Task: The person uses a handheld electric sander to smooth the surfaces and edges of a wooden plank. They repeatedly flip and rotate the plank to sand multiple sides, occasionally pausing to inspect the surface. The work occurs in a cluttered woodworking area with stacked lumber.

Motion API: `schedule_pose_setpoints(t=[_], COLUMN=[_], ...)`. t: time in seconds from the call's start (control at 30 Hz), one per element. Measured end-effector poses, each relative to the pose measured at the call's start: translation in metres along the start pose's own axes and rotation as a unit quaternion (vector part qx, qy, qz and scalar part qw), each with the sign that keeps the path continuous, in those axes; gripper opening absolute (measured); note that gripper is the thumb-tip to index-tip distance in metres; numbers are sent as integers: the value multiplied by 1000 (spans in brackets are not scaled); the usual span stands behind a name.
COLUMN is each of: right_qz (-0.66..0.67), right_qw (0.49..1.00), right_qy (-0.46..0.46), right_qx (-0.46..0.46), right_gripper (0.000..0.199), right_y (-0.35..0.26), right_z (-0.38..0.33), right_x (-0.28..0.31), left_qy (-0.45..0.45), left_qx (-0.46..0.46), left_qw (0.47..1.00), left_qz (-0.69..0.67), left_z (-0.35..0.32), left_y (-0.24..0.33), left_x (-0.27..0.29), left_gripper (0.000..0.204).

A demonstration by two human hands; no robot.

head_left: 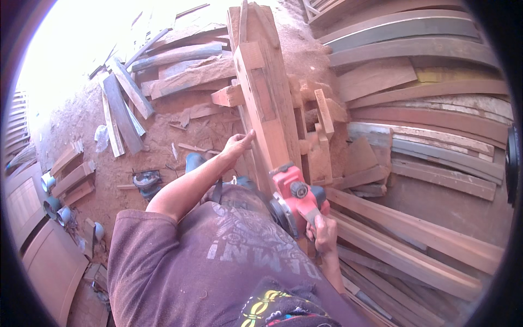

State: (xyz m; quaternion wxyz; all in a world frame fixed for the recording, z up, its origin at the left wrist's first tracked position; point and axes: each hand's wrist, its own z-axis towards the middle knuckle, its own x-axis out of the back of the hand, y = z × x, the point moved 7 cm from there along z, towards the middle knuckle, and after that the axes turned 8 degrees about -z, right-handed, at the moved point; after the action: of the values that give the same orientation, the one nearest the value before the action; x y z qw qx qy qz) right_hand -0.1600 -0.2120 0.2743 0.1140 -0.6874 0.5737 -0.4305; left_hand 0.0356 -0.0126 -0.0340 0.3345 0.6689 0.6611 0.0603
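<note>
My right hand [325, 233] is wrapped round the rear handle of a red electric planer [291, 191] with a black front knob. The planer sits tilted at the near end of a long wooden board [269, 136], close to my body. My left hand [238, 146] is at the board's left edge, its fingers curled against it and some of them hidden underneath. The board has a darker rectangular patch on its upper face and lies along a thick timber beam [286, 109] pointing away from me.
Wood blocks [321, 141] stick out from the beam's right side. Stacked planks [425, 136] fill the right. Offcuts [185, 71] lie on the sawdust-covered floor at the far left. A dark power tool [147, 182] rests left of me, and curved wooden panels [54, 261] lie at the lower left.
</note>
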Motion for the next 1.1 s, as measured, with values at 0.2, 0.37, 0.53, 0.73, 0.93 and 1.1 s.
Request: schedule_pose_setpoints(t=[0.2,0.37,0.53,0.73,0.93,1.1], right_qz=[14,-25,82,51,-34,-33], right_qw=[998,981,972,978,988,998], right_qy=[-24,-13,-90,-92,-94,-8], right_qx=[64,190,203,179,116,53], right_gripper=[55,60,59,56,46,47], right_y=[-101,-240,-310,-216,-29,122], right_z=[109,246,321,209,33,-124], right_x=[-38,-72,-94,-83,-18,26], left_qy=[5,31,41,2,-21,-17], left_qx=[-25,-28,-11,-59,-41,-25], left_qw=[1000,999,995,998,999,998], left_qz=[-13,3,90,12,-13,-60], left_z=[6,4,5,-15,-18,-5], left_y=[-7,-2,6,3,-26,-41], left_x=[5,0,10,13,0,-10], left_gripper=[88,81,90,85,91,91])
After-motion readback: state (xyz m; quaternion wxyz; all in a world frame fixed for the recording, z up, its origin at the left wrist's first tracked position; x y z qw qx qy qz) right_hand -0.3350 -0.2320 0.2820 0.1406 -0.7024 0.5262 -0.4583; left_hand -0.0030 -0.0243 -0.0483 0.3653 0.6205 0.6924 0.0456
